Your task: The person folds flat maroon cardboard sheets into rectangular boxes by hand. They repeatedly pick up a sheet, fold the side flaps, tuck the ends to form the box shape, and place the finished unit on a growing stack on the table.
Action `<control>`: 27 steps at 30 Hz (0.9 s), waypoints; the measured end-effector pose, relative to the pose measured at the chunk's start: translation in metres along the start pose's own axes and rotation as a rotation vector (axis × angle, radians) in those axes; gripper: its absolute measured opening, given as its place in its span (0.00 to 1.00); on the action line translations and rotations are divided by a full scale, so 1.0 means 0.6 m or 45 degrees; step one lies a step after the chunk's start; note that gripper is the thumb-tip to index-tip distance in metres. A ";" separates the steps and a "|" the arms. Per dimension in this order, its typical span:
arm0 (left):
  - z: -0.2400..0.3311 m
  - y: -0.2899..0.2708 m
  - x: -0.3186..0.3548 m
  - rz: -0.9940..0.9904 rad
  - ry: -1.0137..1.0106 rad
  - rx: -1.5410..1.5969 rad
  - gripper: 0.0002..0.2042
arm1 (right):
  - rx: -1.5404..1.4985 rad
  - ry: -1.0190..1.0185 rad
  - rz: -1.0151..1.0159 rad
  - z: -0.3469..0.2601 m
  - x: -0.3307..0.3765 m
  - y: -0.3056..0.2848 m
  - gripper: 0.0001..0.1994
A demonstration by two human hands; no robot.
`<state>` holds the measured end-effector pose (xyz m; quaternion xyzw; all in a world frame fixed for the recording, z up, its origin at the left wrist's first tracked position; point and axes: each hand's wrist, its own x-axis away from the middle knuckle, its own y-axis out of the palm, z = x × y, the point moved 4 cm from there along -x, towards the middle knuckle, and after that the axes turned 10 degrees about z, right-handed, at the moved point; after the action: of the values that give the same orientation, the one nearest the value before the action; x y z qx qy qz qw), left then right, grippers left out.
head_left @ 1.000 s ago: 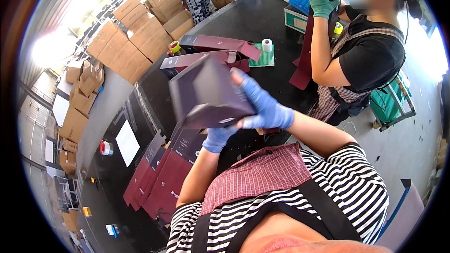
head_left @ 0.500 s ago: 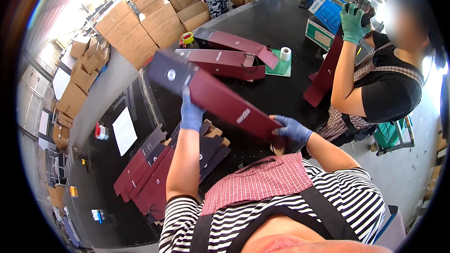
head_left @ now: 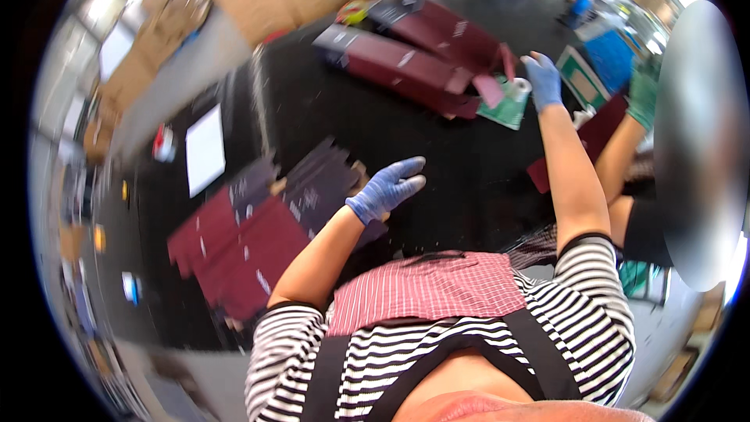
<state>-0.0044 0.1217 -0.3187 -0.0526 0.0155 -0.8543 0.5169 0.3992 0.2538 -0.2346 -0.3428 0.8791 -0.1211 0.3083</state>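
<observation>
My left hand (head_left: 387, 190), in a blue glove, hovers above the black table right of a stack of flat maroon and navy cartons (head_left: 258, 246). Its fingers and thumb are apart, with nothing between them. My right hand (head_left: 544, 82), also gloved in blue, reaches out beside a white roll (head_left: 521, 87) on a green mat (head_left: 504, 112). Its fingers are stretched out and hold nothing that I can see. Left of it, long maroon boxes (head_left: 391, 62) with navy ends lie side by side, pinkish end flaps spread toward the mat.
At right, a co-worker's green-gloved hand (head_left: 644, 94) is by another maroon box (head_left: 600, 129). Blue and green packs (head_left: 609, 55) stand near it. A white sheet (head_left: 205, 150), a tape roll (head_left: 164, 143) and a yellow-green tape roll (head_left: 351, 12) lie on the table (head_left: 305, 125).
The long maroon box has left my hands. My right hand has moved far forward to the mat, and my left hand has come down nearer me. The view has shifted.
</observation>
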 end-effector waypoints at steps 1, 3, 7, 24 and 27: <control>-0.003 -0.010 0.049 0.014 -0.153 -0.180 0.29 | -0.192 0.001 0.031 0.053 0.020 0.010 0.22; -0.057 -0.059 0.142 0.221 -0.107 -0.481 0.24 | -0.213 0.060 -0.110 0.097 0.108 0.045 0.18; -0.154 -0.161 0.343 0.798 -0.088 -0.960 0.22 | -0.332 0.279 -0.759 0.003 0.340 0.125 0.15; -0.248 -0.173 0.476 0.865 -0.503 -1.629 0.37 | 0.638 -0.731 -1.169 -0.131 0.637 0.263 0.16; -0.241 -0.170 0.477 0.843 -0.523 -1.596 0.37 | 0.446 -0.173 -1.223 -0.113 0.624 0.274 0.17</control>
<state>-0.2413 -0.0884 -0.4330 -0.4895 0.4189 -0.4573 0.6131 0.0545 0.1213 -0.4231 -0.6581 0.5671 -0.3718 0.3272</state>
